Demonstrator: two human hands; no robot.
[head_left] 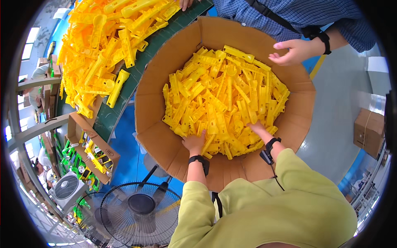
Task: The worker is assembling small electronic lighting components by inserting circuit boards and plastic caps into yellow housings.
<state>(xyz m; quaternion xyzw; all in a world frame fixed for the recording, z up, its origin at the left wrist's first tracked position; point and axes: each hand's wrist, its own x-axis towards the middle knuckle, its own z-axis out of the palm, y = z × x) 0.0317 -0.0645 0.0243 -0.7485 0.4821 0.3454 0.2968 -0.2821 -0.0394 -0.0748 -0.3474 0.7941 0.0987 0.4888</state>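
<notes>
A large cardboard box (pixel 157 136) is filled with a heap of yellow plastic parts (pixel 225 99). My left hand (pixel 193 142) digs into the near edge of the heap, fingers closed around several parts. My right hand (pixel 257 128) is pushed down among the parts at the near right, its fingers buried and hidden. Both wrists wear black bands, and my sleeves are yellow-green. Across the box, another person's hand (pixel 294 51) in a blue checked sleeve hovers over the far rim, fingers loosely curled.
A green conveyor belt (pixel 124 93) at the upper left carries a big pile of yellow parts (pixel 103 41). A smaller carton (pixel 93 149) stands below it. A black floor fan (pixel 140 213) is near my left elbow. A brown box (pixel 369 131) sits at right.
</notes>
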